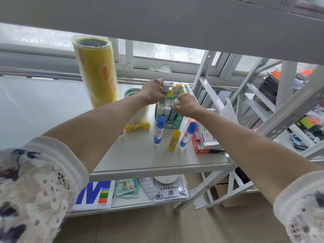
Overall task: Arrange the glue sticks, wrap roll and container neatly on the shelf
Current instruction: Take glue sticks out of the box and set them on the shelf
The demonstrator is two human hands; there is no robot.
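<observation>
A green display box full of white-capped glue sticks stands on the white shelf. My left hand grips one white-capped glue stick above the box. My right hand is closed on another white-capped stick at the box's right side. In front stand two blue-capped glue sticks and a yellow one; another yellow stick lies flat. A tall yellow wrap roll stands upright at the back left. A round white container sits behind my left forearm, partly hidden.
Red and white boxes are stacked at the shelf's right edge. An upper shelf board hangs overhead. White metal shelf frames stand to the right. The lower shelf holds packets and papers.
</observation>
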